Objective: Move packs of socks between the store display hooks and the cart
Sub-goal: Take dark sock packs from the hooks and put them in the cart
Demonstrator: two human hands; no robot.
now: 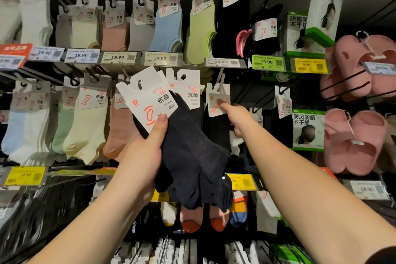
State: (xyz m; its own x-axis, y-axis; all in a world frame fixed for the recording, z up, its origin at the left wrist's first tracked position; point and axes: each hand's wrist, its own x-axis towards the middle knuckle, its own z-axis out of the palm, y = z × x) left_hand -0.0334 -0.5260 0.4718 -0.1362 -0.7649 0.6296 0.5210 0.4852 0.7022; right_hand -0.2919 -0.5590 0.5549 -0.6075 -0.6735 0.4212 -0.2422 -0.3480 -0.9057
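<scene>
Your left hand (pixel 147 156) grips a bunch of dark sock packs (pixel 192 156) in the middle of the view, raised in front of the display; your thumb (pixel 159 126) presses on the white card header (pixel 147 97) of the front pack, and the rest of your fingers are curled behind the bunch, out of sight; a second white header (pixel 186 90) fans out just right of the first, and the dark socks hang down below your hand; your right hand (pixel 235 118) reaches farther in, to the right of the bunch, its fingers at the card of a dark pack hanging on a hook (pixel 218 100); the fingertips touch or pinch that card, but blur there means you cannot tell which, nor whether the hand is closed on it; around them the display carries rows of hanging packs: cream socks (pixel 85 126) and salmon socks (pixel 117 130) to the left on the same row, light blue socks (pixel 169 28) and lime green socks (pixel 201 32) on the row above; price tags (pixel 117 57) reading 19.90 run along the rail between the rows; pink slippers (pixel 355 141) hang at the far right, beside green-and-white boxes (pixel 308 128).
</scene>
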